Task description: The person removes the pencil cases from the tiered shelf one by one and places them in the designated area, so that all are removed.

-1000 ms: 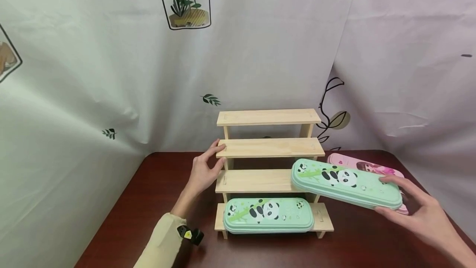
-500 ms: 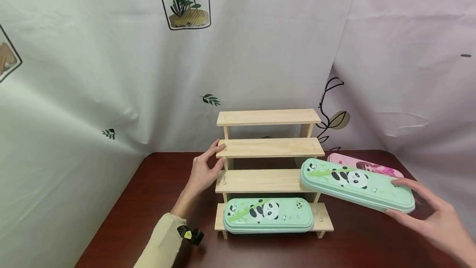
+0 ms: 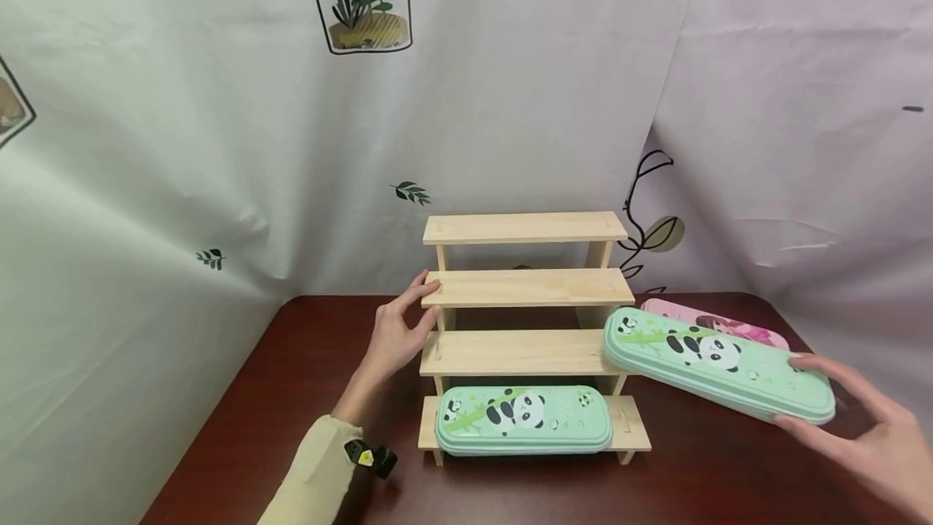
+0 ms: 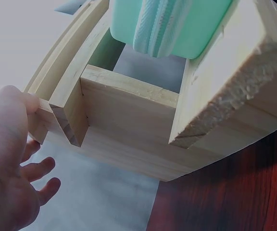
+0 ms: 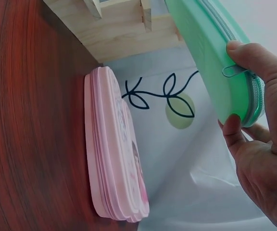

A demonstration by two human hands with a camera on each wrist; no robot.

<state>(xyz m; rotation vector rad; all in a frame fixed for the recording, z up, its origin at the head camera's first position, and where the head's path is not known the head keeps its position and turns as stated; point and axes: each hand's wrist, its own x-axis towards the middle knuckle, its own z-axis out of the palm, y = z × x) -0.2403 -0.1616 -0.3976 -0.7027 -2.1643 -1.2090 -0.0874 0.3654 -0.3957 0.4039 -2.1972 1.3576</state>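
My right hand (image 3: 867, 436) grips the right end of a mint-green zippered pencil case (image 3: 717, 363) with a panda print. In the right wrist view, the thumb lies by the metal zip pull (image 5: 233, 71). The case hangs tilted above the table, overlapping the right end of a wooden step shelf (image 3: 528, 288). My left hand (image 3: 394, 335) pinches the left end of the shelf's second board from the top. A matching panda pencil case (image 3: 523, 421) lies flat on the lowest board. On the table to the right sits a pink pencil case (image 5: 112, 144), partly hidden in the head view.
A dark red-brown wooden table (image 3: 240, 428) carries the shelf. Behind and along both sides hangs a pale curtain (image 3: 525, 87) printed with plants. A watch-like strap with a small black device (image 3: 372, 457) is on the left wrist.
My right hand has carried the green pencil case to the right, away from the shelf's middle. The left hand has stayed on the shelf. The head view has shifted very slightly.
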